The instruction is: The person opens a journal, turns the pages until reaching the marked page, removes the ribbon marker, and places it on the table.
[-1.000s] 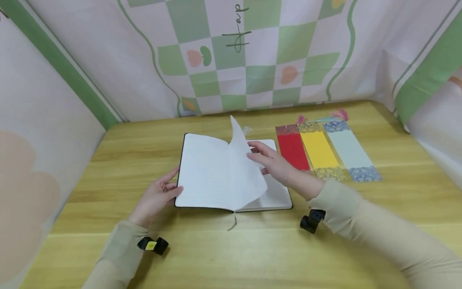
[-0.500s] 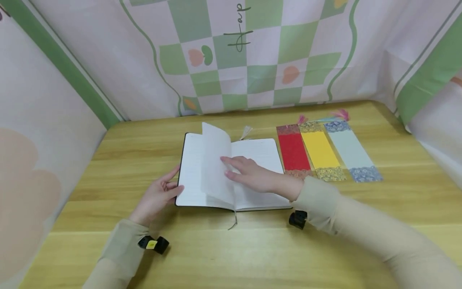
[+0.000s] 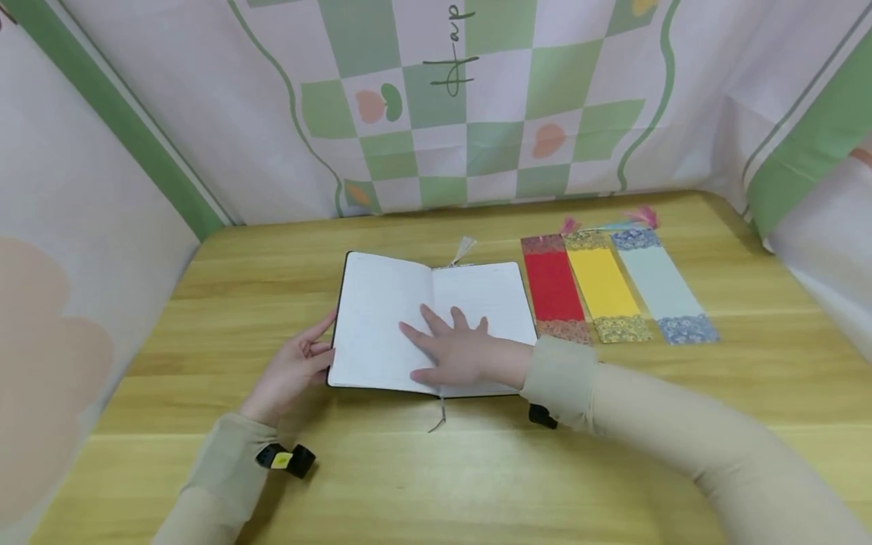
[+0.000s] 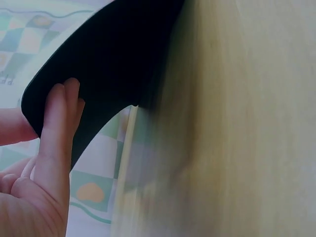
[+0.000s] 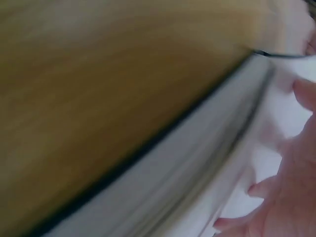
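An open notebook (image 3: 381, 318) with white pages and a black cover lies in the middle of the wooden table. My left hand (image 3: 289, 378) pinches the outer edge of its left side; in the left wrist view the thumb and fingers take the black cover (image 4: 113, 54) between them, and that side is raised off the table. My right hand (image 3: 463, 352) lies spread over the pages by the centre fold, fingers apart. The right wrist view shows its fingertips at the paper and the thick page edges (image 5: 197, 163). A grey ribbon (image 3: 441, 416) hangs from the spine's near end.
Right of the notebook lie a red bookmark (image 3: 555, 284), a yellow bookmark (image 3: 605, 284) and a pale blue bookmark (image 3: 659, 280), with pink and blue tassels at the far ends. A white tassel (image 3: 465, 248) sticks out beyond the notebook's far edge. A patterned curtain (image 3: 490, 98) hangs behind the table.
A loose page has gone from the right side over to the left and now lies flat. My right hand moved left with it and spread over the fold. The left hand stayed at the cover.
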A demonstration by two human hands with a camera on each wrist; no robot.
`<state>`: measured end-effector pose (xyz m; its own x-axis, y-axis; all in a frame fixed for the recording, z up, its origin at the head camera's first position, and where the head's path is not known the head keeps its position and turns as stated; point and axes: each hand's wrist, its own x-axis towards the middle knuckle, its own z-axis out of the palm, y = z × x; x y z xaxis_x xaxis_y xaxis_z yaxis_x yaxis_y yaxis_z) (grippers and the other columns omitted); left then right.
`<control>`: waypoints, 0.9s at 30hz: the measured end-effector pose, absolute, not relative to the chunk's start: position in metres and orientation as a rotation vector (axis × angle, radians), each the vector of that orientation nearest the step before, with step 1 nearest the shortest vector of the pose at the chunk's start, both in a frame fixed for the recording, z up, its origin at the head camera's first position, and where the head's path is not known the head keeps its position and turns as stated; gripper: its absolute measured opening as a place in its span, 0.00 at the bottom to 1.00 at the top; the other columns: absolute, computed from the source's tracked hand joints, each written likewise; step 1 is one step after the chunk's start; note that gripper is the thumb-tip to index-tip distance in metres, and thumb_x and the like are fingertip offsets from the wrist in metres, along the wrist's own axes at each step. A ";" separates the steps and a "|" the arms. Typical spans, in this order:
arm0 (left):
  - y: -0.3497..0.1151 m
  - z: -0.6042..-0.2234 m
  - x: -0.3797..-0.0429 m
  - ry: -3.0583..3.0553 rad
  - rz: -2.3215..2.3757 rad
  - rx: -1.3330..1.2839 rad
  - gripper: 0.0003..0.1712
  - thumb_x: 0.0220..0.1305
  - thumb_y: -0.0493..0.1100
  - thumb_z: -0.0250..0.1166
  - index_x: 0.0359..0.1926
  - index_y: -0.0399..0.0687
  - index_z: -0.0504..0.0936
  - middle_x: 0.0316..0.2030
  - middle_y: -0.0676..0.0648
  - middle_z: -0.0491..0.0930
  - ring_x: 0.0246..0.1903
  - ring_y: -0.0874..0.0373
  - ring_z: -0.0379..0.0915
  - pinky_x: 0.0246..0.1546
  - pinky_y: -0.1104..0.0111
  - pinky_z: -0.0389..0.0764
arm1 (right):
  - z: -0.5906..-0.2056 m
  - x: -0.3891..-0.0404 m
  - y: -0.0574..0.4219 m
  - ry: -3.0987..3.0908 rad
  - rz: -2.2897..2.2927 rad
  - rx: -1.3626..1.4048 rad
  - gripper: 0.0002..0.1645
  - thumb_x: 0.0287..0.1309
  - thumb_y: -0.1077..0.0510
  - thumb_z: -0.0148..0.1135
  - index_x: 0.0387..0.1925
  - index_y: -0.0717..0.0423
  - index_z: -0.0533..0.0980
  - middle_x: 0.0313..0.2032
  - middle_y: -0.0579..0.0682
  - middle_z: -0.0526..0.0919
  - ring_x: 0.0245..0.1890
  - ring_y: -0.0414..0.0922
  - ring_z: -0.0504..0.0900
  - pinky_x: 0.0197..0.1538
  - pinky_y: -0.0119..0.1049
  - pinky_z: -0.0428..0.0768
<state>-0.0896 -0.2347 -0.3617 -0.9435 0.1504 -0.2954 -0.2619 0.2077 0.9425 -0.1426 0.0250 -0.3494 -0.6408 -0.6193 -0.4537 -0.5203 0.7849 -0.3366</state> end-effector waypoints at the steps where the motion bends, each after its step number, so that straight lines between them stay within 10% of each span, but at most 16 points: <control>1: -0.235 -0.361 -0.090 2.156 1.796 -0.102 0.35 0.71 0.35 0.49 0.74 0.50 0.47 0.50 0.36 0.79 0.38 0.62 0.80 0.40 0.68 0.81 | -0.352 -0.142 0.024 2.425 -0.193 -0.855 0.45 0.62 0.28 0.42 0.73 0.29 0.36 0.74 0.50 0.28 0.70 0.71 0.36 0.58 0.77 0.44; 16: -0.234 -0.358 -0.090 2.214 1.750 -0.104 0.39 0.67 0.35 0.56 0.74 0.52 0.50 0.31 0.57 0.81 0.24 0.69 0.69 0.31 0.73 0.76 | -0.345 -0.150 0.026 2.427 -0.160 -0.825 0.45 0.60 0.27 0.44 0.73 0.27 0.39 0.75 0.48 0.33 0.70 0.70 0.40 0.60 0.75 0.50; 27: -0.231 -0.357 -0.090 2.190 1.768 -0.121 0.39 0.67 0.34 0.56 0.74 0.53 0.50 0.25 0.57 0.78 0.20 0.68 0.65 0.29 0.74 0.74 | -0.350 -0.200 0.071 2.556 -0.082 -0.820 0.49 0.56 0.37 0.59 0.73 0.51 0.53 0.73 0.58 0.48 0.71 0.64 0.45 0.66 0.66 0.49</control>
